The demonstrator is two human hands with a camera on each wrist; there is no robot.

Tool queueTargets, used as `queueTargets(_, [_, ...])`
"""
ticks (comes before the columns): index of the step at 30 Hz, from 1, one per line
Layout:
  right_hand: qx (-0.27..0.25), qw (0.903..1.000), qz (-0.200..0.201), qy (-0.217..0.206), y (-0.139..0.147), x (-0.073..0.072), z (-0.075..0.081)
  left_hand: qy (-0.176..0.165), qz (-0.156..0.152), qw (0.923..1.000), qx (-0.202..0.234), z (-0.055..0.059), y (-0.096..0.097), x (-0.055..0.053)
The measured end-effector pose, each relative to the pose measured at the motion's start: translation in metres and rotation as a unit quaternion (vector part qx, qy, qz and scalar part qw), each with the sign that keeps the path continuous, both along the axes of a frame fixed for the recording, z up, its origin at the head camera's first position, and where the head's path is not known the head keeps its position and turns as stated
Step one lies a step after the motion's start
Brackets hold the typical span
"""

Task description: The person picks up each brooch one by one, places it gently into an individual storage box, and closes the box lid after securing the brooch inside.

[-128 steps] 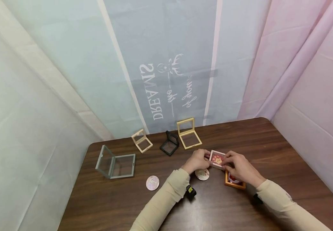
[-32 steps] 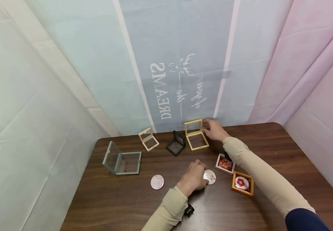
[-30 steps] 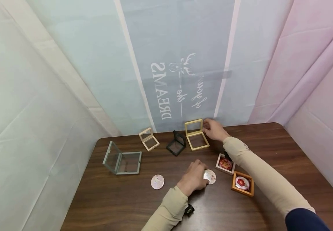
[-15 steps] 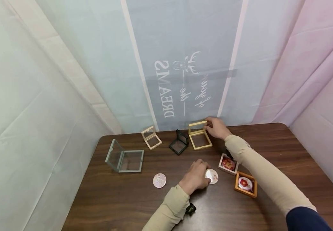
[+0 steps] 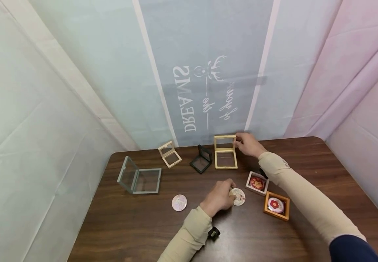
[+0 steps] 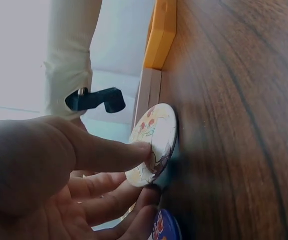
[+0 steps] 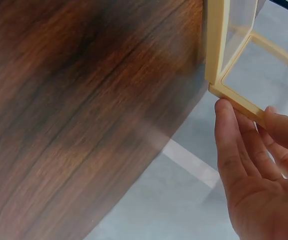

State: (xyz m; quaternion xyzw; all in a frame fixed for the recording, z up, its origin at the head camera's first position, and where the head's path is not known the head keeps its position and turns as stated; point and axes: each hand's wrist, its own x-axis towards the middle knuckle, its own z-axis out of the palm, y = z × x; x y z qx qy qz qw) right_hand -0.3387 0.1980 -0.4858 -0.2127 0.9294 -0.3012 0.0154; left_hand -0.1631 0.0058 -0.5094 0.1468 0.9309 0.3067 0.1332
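My left hand [image 5: 218, 197] pinches a round pin badge [image 5: 239, 197] with a pale pattern. In the left wrist view the thumb lies on the face of the badge [image 6: 165, 131], which is tilted up from the table. A blue-rimmed badge [image 6: 170, 229] shows partly below those fingers; the hand hides it from the head view. At the back, my right hand [image 5: 249, 144] grips the raised lid of a yellow display frame [image 5: 226, 167] by its right side. The right wrist view shows thumb and fingers on the edge of this frame [image 7: 216, 45].
Open frames stand left of the yellow one: black [image 5: 200, 171], cream [image 5: 174, 163] and grey-green [image 5: 159, 181]. A pinkish badge [image 5: 179, 202] lies front left. Right of centre sit a pale frame [image 5: 248, 184] and an orange frame [image 5: 275, 215], each with a badge inside.
My right hand has gone from the pale frame to the yellow frame, which has since turned slightly. My left hand has moved from the pale frame to the pale-patterned badge.
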Motion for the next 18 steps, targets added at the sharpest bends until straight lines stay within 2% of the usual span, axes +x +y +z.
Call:
queueTargets(7, [0.002, 0.9988, 0.024, 0.042, 0.001, 0.010, 0.001, -0.026, -0.022, 0.9964, 0.078, 0.007, -0.009, -0.005])
queueTargets(18, [-0.029, 0.9992, 0.018, 0.022, 0.005, 0.032, 0.006, -0.052, -0.018, 0.9822, 0.179, 0.026, -0.036, -0.020])
